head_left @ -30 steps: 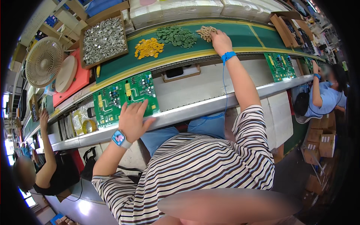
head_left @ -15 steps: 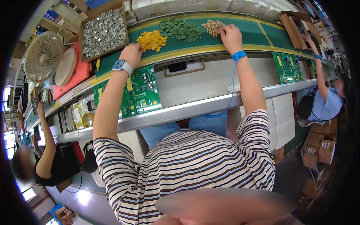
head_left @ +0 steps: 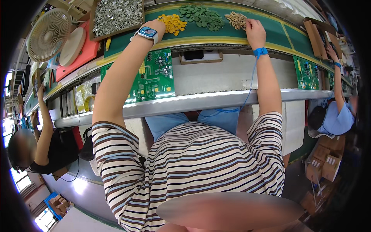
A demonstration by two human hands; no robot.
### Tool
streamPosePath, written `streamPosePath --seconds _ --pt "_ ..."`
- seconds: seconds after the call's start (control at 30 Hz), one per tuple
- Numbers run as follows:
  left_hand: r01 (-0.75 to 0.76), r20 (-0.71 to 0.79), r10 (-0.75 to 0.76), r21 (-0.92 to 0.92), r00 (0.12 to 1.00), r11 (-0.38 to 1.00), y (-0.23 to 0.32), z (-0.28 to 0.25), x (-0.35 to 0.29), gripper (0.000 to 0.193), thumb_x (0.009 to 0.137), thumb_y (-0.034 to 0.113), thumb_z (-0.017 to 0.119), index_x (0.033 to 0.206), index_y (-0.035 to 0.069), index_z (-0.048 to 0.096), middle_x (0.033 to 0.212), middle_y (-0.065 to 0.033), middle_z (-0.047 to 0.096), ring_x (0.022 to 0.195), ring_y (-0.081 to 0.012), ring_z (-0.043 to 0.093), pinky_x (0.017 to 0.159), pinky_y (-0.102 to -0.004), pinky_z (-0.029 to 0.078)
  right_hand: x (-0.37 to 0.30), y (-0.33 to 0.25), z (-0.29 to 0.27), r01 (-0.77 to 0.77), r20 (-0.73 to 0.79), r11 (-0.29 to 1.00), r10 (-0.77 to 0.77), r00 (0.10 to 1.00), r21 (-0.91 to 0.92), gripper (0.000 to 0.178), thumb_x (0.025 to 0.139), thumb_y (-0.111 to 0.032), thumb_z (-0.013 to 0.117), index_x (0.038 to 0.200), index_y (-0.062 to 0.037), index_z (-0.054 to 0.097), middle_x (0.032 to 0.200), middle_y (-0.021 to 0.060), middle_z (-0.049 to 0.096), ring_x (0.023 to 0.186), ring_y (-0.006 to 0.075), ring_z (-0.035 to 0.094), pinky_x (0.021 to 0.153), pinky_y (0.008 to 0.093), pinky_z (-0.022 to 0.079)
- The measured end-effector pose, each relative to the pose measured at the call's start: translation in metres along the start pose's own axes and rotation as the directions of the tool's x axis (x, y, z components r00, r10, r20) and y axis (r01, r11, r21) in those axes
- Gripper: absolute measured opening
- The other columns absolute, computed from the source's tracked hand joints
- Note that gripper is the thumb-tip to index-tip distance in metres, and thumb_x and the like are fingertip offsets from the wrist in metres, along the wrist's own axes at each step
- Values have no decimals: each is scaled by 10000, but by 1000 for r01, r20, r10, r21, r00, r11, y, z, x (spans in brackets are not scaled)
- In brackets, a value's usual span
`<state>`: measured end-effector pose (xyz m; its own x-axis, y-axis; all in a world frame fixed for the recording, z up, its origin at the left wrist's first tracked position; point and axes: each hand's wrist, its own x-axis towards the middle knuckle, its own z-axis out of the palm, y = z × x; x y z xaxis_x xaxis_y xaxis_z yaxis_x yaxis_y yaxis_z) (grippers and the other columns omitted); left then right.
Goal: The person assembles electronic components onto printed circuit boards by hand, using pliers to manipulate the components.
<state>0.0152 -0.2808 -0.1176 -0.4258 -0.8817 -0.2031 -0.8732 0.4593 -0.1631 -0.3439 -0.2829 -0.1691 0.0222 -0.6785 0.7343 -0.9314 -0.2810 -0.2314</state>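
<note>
My left hand [head_left: 157, 28], with a watch on its wrist, reaches to the left edge of a pile of small yellow discs [head_left: 174, 25]. Its back faces me and its fingertips are hidden. Over the right edge of a heap of small tan, rod-like parts [head_left: 235, 20], my right hand [head_left: 255, 33] has its fingers bent and drawn together. Anything between those fingers is too small to make out. A blue wrist strap with a cord circles my right wrist. Between the two heaps lies a pile of green discs [head_left: 203, 17]. Below my left hand sits a green circuit board [head_left: 154, 79], partly covered by my forearm.
A box of small silvery metal parts [head_left: 116, 17] stands at the far left, beside a fan [head_left: 49, 34]. Another circuit board [head_left: 306, 73] rests on the rail at right, near an open cardboard box [head_left: 315, 38]. Co-workers sit at both sides. A metal rail [head_left: 201, 101] runs before me.
The view has shifted, so the bench sits higher and further right in the picture. My left wrist has turned, bringing the watch face up. Both hands stay beside the same heaps.
</note>
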Motion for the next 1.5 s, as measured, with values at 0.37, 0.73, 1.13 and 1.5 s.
streamPosePath --seconds 0.37,0.73,1.13,1.5 --pt "-22 -119 -98 -739 988 674 7 15 -173 144 769 58 587 909 32 602 800 -153 608 753 -310 599 660 -336 483 7 -16 -15 -237 88 947 223 971 218 176 813 -234 599 875 -72 633 789 96 623 691 260 608 617 338 484" --pt "-119 -221 -19 -590 975 799 22 48 -213 111 751 8 592 862 11 593 780 -128 577 719 -299 578 633 -355 469 -7 -140 -26 87 119 847 -174 978 524 122 796 -116 593 896 -50 612 791 99 591 697 259 583 610 316 476" --pt "-82 -220 -66 -600 973 796 24 57 -207 71 720 33 595 789 29 579 770 -120 564 726 -309 571 625 -385 473 -50 -213 -26 262 159 731 -452 877 630 99 755 -43 599 854 -37 597 784 92 583 731 273 557 645 348 450" --pt "-92 -154 -6 -623 988 777 19 52 -198 85 707 12 609 787 -6 583 754 -140 583 681 -286 591 611 -345 478 -51 -207 -26 224 171 729 -425 889 647 95 756 -35 594 851 -32 599 780 94 587 723 272 562 640 348 454"
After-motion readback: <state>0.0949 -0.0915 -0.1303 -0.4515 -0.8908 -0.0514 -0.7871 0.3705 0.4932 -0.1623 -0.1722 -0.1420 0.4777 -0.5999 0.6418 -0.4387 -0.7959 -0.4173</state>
